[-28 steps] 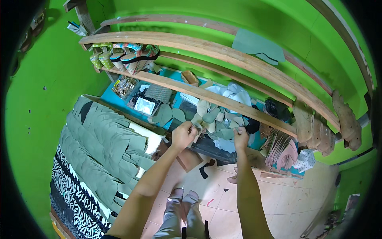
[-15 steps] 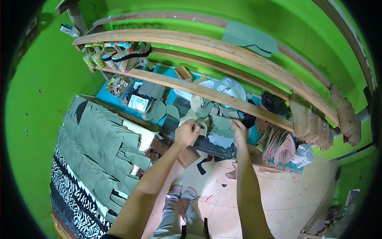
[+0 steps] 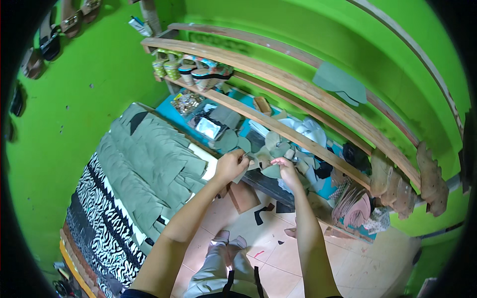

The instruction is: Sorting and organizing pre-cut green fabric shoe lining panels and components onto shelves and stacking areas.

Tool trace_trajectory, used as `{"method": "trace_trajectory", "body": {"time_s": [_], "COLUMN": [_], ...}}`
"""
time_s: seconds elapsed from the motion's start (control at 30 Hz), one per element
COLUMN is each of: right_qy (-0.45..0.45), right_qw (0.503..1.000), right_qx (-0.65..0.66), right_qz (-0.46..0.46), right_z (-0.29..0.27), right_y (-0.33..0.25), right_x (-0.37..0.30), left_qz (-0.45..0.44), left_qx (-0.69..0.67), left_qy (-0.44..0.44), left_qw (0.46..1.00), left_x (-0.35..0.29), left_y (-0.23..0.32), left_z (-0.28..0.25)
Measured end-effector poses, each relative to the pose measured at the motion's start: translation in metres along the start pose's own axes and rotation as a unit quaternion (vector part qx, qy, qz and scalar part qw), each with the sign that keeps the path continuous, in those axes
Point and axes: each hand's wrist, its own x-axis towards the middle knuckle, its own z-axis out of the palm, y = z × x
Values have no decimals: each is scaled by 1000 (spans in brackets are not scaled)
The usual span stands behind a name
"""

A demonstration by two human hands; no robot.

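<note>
My left hand is closed in a pinch at the near edge of the bench, with a small grey-green cut piece showing at its fingertips. To its right, my right hand has its fingers bent inward against another grey-green cut piece; its grip is partly hidden. Rounded cut pieces in the same colour lie on the blue bench top beyond my hands, among cream and white scraps.
A large stack of grey-green cut sheets lies at left on zebra-patterned material. Wooden rails cross above the bench, carrying patterned wedge shoes. Pink cut pieces sit at the right end. Dark scraps lie on the tiled floor.
My view has swung left, so the bench appears farther right and sandals on the left wall show. My right hand has come slightly closer to the left, and the piece beside it has tilted.
</note>
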Motion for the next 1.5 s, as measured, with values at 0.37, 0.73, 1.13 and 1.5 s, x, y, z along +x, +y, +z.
{"method": "trace_trajectory", "body": {"time_s": [0.37,0.73,1.13,1.5], "right_qy": [-125,-339,-503,-614], "right_qw": [963,867,836,727], "right_qx": [-163,-297,-126,-306], "right_qz": [-173,-214,-181,-30], "right_z": [123,229,215,250], "right_y": [-97,-165,-175,-158], "right_x": [52,80,121,143], "left_qz": [-4,2,-268,-370], "left_qx": [-49,158,-151,-147], "left_qy": [108,58,345,359], "left_qw": [993,986,887,844], "left_x": [-33,-80,-130,-161], "left_y": [-35,-44,-58,-113], "left_z": [-129,-224,-187,-79]}}
